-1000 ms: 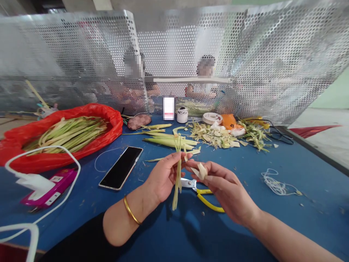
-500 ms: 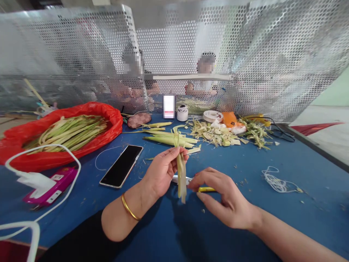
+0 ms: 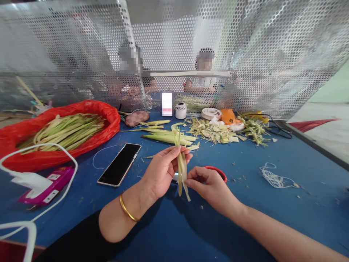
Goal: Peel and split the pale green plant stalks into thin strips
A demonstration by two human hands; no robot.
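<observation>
My left hand (image 3: pixel 160 174) is closed in a pinch on a few pale green leaf strips (image 3: pixel 181 171), held upright over the blue table (image 3: pixel 272 218). My right hand (image 3: pixel 209 187) is closed just right of the strips' lower ends. It grips a pair of scissors (image 3: pixel 218 170), whose red handle loop shows above the knuckles. A bit of white blade shows by the strips. A gold bangle sits on my left wrist.
A phone (image 3: pixel 119 164) lies left of my hands, with a pink power strip (image 3: pixel 51 183) and white cable beyond. A red bag (image 3: pixel 109 120) holds long leaves. Leaf stalks (image 3: pixel 166 138), scraps (image 3: pixel 212 131), a spool (image 3: pixel 180 110) and white string (image 3: pixel 275 178) lie around. Two people sit behind the perforated screen (image 3: pixel 272 54).
My right hand dropped a small leaf piece, reached down to the scissors on the table and closed on them. The left hand kept the strips upright.
</observation>
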